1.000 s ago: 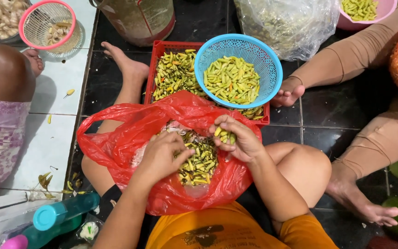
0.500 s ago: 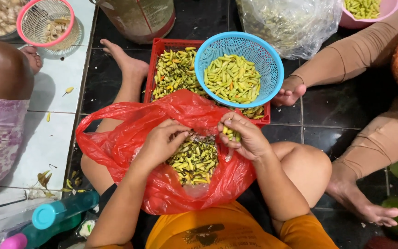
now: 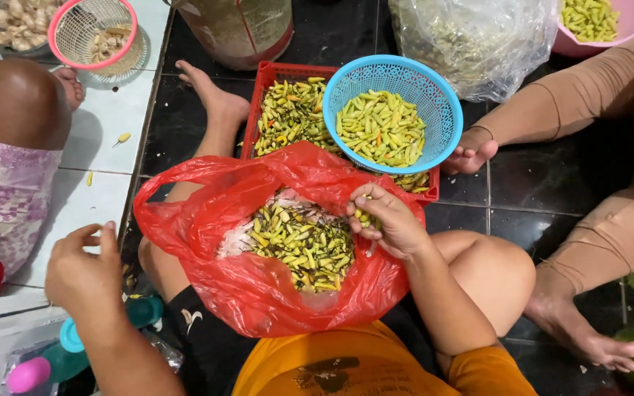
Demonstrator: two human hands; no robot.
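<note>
Here the person is sitting cross-legged on the dark tiled floor (image 3: 544, 183) with a red plastic bag (image 3: 258, 293) lying open in the lap, its mouth spread wide over a heap of small green and yellow chillies (image 3: 302, 242). The right hand (image 3: 387, 220) is resting at the bag's far right edge, fingers curled shut around a few of the chillies, which are showing between the fingertips. The left hand (image 3: 82, 268) is hanging well apart from the bag, out over the pale tile at the left, fingers loosely spread and gripping nothing.

Just beyond the bag a red crate (image 3: 269, 73) of mixed chillies is sitting on the floor, and a blue colander (image 3: 434, 95) filled with cleaner green chillies is resting on the crate's right half, just above the right hand. A clear plastic bag (image 3: 471, 44) is lying behind the colander, and a pink bowl (image 3: 625, 29) with more chillies is standing at the top right. At the top left a pink sieve (image 3: 93, 33) is holding a few pale pieces. Other people's bare feet and legs are framing the crate on both sides, and a teal bottle (image 3: 75, 337) is lying just under the left forearm.
</note>
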